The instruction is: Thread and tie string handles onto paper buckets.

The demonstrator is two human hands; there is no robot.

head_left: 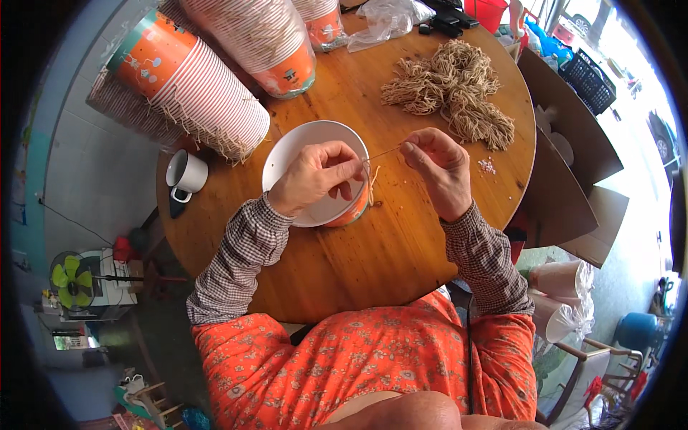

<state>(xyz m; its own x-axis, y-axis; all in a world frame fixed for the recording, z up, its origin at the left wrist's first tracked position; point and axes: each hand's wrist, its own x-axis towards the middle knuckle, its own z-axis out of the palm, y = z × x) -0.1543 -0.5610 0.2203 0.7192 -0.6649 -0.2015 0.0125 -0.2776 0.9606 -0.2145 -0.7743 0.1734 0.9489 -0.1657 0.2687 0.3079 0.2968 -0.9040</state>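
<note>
My left hand (315, 175) grips the rim of an orange paper cup (301, 154) with a white inside, tilted on its side on the round wooden table (358, 251). A thin tan string (383, 152) stretches from the cup's rim to my right hand (438, 168), which pinches its far end between thumb and forefinger. Both hands hover just above the table's middle, a short way apart.
A heap of tan strings (451, 89) lies at the table's far right. Long stacks of orange-and-white paper cups (193, 79) lie at the far left. A white mug (186, 174) stands at the left edge. Cardboard boxes (573, 172) stand to the right; a small fan (72, 279) sits on the floor at left.
</note>
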